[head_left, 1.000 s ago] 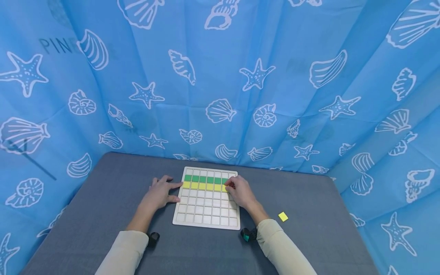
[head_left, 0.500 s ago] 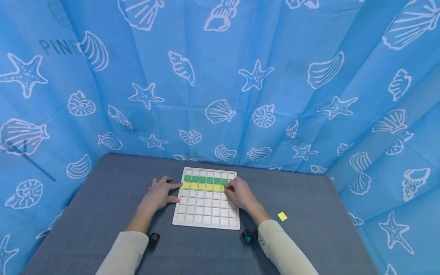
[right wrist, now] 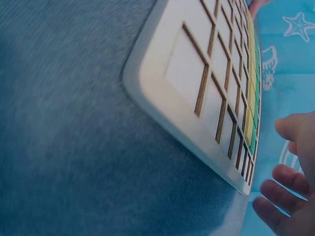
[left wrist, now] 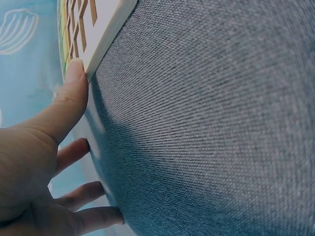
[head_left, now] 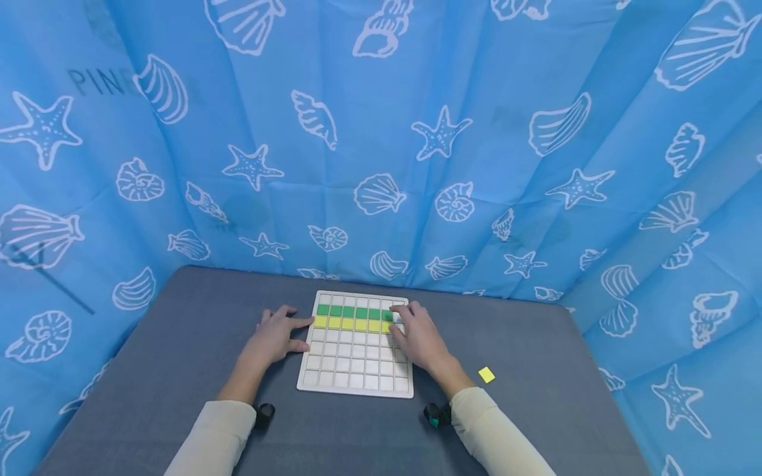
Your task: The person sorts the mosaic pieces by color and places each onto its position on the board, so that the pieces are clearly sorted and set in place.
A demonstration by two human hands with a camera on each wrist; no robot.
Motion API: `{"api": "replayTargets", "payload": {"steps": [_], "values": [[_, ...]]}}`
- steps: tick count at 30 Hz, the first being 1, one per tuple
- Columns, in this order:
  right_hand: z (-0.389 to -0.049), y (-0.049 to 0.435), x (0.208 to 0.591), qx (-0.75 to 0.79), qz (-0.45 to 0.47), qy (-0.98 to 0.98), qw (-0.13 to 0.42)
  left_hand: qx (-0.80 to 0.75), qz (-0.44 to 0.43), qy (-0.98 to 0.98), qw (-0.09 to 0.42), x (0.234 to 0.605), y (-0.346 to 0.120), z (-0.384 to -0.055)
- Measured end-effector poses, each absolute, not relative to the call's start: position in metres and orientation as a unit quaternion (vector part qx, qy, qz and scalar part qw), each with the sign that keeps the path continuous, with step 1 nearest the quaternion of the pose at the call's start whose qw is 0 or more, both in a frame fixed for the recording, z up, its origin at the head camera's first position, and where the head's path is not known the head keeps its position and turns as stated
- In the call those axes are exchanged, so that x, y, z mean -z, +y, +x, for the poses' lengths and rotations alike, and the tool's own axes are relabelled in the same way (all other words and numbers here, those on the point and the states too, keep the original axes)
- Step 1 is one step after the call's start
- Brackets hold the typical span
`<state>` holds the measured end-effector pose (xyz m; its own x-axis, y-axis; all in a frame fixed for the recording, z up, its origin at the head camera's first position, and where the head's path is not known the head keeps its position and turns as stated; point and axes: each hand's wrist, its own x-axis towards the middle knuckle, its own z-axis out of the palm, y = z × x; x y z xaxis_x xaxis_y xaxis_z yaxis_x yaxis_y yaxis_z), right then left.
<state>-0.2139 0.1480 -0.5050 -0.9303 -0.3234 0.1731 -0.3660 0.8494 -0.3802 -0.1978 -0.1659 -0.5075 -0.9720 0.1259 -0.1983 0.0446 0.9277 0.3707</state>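
Note:
A white grid board [head_left: 348, 380] with square recesses lies on the table; green tiles [head_left: 349, 311] run along its second row and yellow tiles [head_left: 348, 324] along the third. My left hand [head_left: 272, 338] rests at the board's left edge, thumb [left wrist: 75, 73] touching the rim and the other fingers spread. Over the right end of the coloured rows is my right hand [head_left: 419, 334], its fingers parted, with nothing between thumb and fingers in the right wrist view. A loose yellow tile [head_left: 486, 375] lies on the table right of the right forearm.
The grey cloth-covered table [head_left: 333, 436] reaches back to a blue curtain [head_left: 357, 132] printed with shells and starfish. Both sleeves are pale, and a dark wrist device [head_left: 437, 415] shows below the right wrist, another device [head_left: 264, 415] below the left.
My right hand's fingers have gone from a pinch at the right end of the yellow row to spread apart, the fingertips moving up by the green row. The left hand keeps its place.

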Motion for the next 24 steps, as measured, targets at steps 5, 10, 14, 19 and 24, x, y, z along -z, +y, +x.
{"api": "replayTargets", "payload": {"steps": [5, 10, 14, 19, 24], "values": [[-0.209, 0.150, 0.504, -0.184, 0.190, -0.962, 0.065, -0.185, 0.041, 0.976, 0.111, 0.508, -0.165, -0.197], [-0.206, 0.153, 0.503, -0.164, 0.201, -0.962, 0.083, -0.188, 0.038, 0.975, 0.110, 0.507, -0.164, -0.196], [-0.203, 0.159, 0.504, -0.147, 0.204, -0.964, 0.082, -0.188, 0.035, 0.975, 0.113, 0.507, -0.164, -0.196], [-0.202, 0.168, 0.506, -0.137, 0.188, -0.971, 0.053, -0.184, 0.030, 0.976, 0.113, 0.508, -0.164, -0.196], [-0.199, 0.178, 0.507, -0.138, 0.176, -0.973, 0.052, -0.183, 0.031, 0.976, 0.114, 0.506, -0.163, -0.197]]}}
